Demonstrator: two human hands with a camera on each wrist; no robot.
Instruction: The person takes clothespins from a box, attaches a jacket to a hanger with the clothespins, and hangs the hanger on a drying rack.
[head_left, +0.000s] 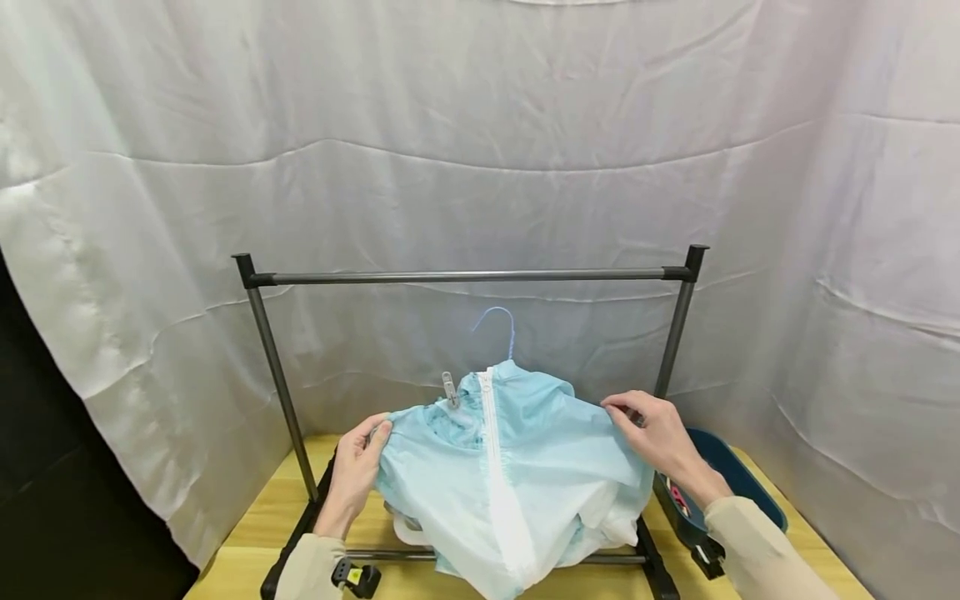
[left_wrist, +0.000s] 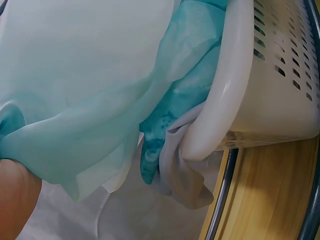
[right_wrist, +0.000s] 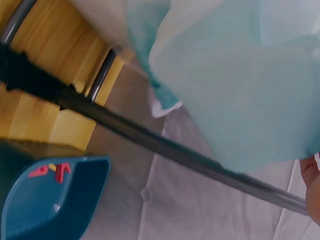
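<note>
Below the crossbar of the dark metal rack (head_left: 465, 275), head view: a light blue zip-front jacket (head_left: 517, 450) sits on a pale blue hanger (head_left: 498, 321), hook up but not on the bar. The left hand (head_left: 356, 471) pinches the jacket's left shoulder edge between thumb and fingers. The right hand (head_left: 656, 433) grasps the right shoulder edge the same way. A grey clothes peg (head_left: 449, 389) is clipped near the collar. The hem drapes down into a white basket, mostly hidden here. A blue bin (head_left: 731, 475) stands just beside the rack's right post on the wooden table (head_left: 255, 521).

Left wrist view: the jacket fabric (left_wrist: 85, 100) is thin and semi-translucent and folds freely. It hangs over the rim of the white slotted basket (left_wrist: 280, 75), with a grey garment (left_wrist: 180, 175) spilling out beside it. Only a small part of the left hand shows, so the grasp cannot be told from this view.

Right wrist view: the jacket (right_wrist: 240, 85) hangs above the rack post (right_wrist: 165, 145); the blue bin (right_wrist: 55, 200) holds red pegs (right_wrist: 52, 170).

Handling judgement: light, limp, slippery cloth. Hold at both shoulder seams over the hanger arms. Avoid pulling on the zip or peg.
</note>
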